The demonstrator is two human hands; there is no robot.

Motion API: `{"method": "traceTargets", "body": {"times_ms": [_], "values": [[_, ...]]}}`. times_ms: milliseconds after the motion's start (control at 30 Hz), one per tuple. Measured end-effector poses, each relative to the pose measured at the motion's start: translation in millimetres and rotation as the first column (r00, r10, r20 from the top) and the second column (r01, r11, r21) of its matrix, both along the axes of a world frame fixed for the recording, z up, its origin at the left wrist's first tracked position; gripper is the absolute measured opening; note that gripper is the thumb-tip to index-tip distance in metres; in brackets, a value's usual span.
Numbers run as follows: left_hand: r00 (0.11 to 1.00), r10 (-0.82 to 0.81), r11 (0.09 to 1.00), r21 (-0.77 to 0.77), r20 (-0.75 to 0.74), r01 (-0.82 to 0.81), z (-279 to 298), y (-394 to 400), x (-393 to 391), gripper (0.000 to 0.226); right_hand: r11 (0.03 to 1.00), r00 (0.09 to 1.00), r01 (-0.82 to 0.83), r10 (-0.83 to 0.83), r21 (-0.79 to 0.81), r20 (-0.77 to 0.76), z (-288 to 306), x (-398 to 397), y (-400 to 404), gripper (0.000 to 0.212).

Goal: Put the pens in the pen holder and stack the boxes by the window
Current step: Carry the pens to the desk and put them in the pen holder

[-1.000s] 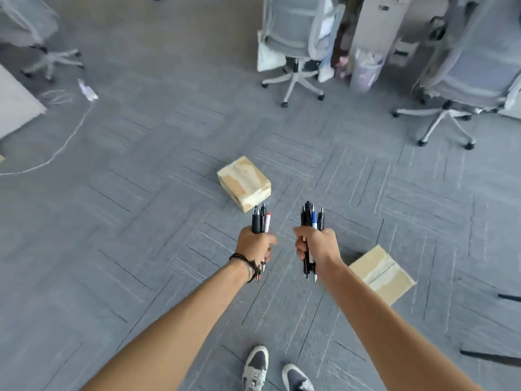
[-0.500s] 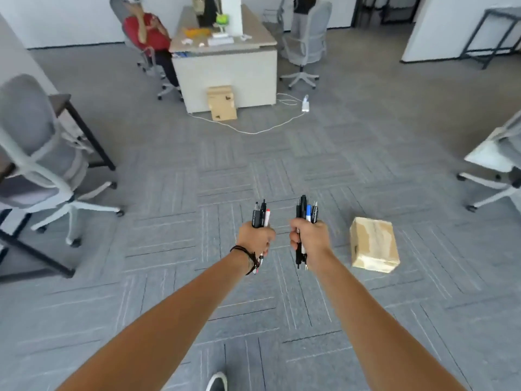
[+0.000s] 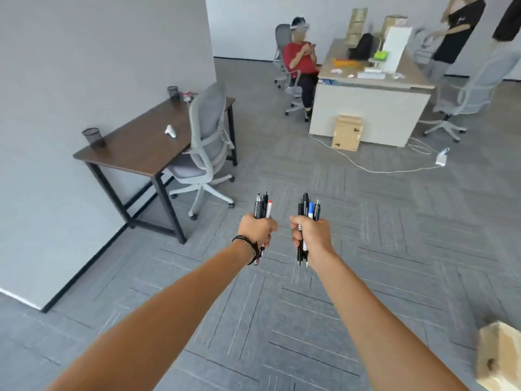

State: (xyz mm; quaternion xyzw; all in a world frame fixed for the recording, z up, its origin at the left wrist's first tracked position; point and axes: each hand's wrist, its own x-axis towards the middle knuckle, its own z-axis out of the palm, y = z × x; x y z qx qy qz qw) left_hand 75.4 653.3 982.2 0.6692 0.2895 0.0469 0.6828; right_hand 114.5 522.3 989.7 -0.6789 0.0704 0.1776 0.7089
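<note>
Both arms reach out over the grey carpet. The left hand [image 3: 257, 229] is clenched around a bundle of pens [image 3: 262, 207], and the right hand [image 3: 310, 233] grips a second bundle [image 3: 308, 210]. The slim plastic barrels, mostly black with one red-tipped and one blue, stand nearly upright, caps above the fists and tips poking out below. A black mesh pen holder [image 3: 94, 136] sits on the dark wooden desk [image 3: 146, 145] well to the left. A cardboard box [image 3: 499, 356] lies low on the right.

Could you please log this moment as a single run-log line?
left hand: grips pens | right hand: grips pens | pen holder: on desk
</note>
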Motion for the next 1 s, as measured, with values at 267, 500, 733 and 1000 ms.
{"method": "traceTargets", "body": {"times_ms": [267,500,733,1000], "values": [[0.981,0.193,0.980,0.045,0.015,-0.194,9.8,196.0,-18.9,0.022,0.982,0.984,-0.178,0.179,0.067,-0.013,16.1,8.3,198.4,0.026],[0.939,0.345,0.939,0.013,0.009,-0.345,3.2,333.1,-8.3,0.017,0.923,0.923,-0.382,0.384,0.051,-0.016,6.0,40.2,353.9,0.033],[0.871,0.491,0.870,0.051,-0.006,-0.490,8.4,485.6,50.6,0.017,0.868,0.868,-0.496,0.496,0.027,0.011,6.5,113.7,516.7,0.031],[0.786,0.618,0.781,0.120,-0.009,-0.612,26.0,649.2,98.7,0.020,0.803,0.804,-0.594,0.595,0.050,-0.005,26.0,170.3,693.5,0.025]]}}
